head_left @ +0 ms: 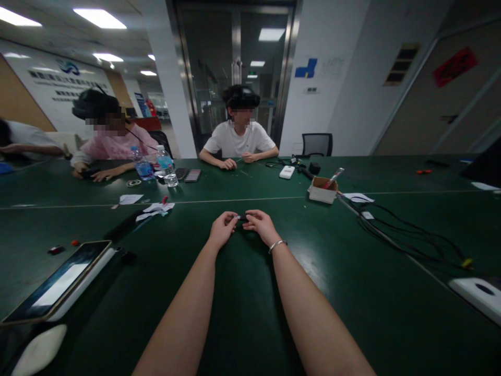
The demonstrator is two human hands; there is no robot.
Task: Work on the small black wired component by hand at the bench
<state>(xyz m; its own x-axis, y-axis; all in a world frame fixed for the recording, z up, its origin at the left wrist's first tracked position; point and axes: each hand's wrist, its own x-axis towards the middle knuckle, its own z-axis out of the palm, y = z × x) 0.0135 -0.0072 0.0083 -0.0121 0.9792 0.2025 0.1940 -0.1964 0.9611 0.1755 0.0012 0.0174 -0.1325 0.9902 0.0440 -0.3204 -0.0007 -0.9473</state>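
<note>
Both arms reach straight out over the green table (pixel 250 292). Between my fingertips is a small dark object (pixel 242 217) with a pale, shiny bit near its left end; it is too small to name. My left hand (pixel 223 228) pinches its left end between thumb and fingers. At the other end, my right hand (pixel 261 226) is closed on the darker part, a silver bracelet (pixel 277 245) round its wrist. The object is held just over the tabletop, and fingers cover much of it.
A tablet-like device (pixel 66 282) lies left, near a white mouse-shaped thing (pixel 39 349). Paper scraps (pixel 154 210), water bottles (pixel 167 167) and a small box (pixel 323 193) stand farther off. Black cables (pixel 407 230) run along the right. Across the table sit people, one in white (pixel 240 138).
</note>
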